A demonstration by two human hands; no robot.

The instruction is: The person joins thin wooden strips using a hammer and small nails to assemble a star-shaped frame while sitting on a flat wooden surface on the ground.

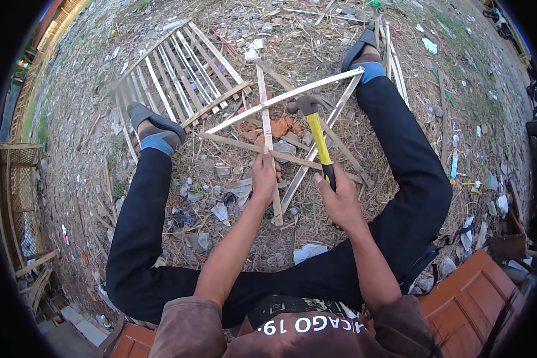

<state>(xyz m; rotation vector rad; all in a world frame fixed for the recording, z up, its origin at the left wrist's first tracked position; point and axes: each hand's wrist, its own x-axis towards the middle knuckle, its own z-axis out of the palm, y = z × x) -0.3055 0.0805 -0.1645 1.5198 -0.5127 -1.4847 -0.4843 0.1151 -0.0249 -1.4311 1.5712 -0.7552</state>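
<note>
A star-like frame of crossed wooden slats [232, 122] lies between my legs. My left hand [265, 174] is closed around its upright wooden slat [267, 125], near the crossing with another slat. In my right hand [342, 200] I grip a claw hammer [319, 137] by the black end of its yellow handle. The hammer's head is over the right side of the frame; whether it touches the wood I cannot tell. Pieces of broken orange brick [286, 126] and a grey stone lie under the frame's middle.
A slatted wooden panel [212, 106] lies beyond my left foot. More loose slats [394, 65] lie beside my right foot. Dry straw, stones and litter cover the ground. A brown panelled board [474, 304] is at lower right, and a wooden lattice frame [19, 203] stands at far left.
</note>
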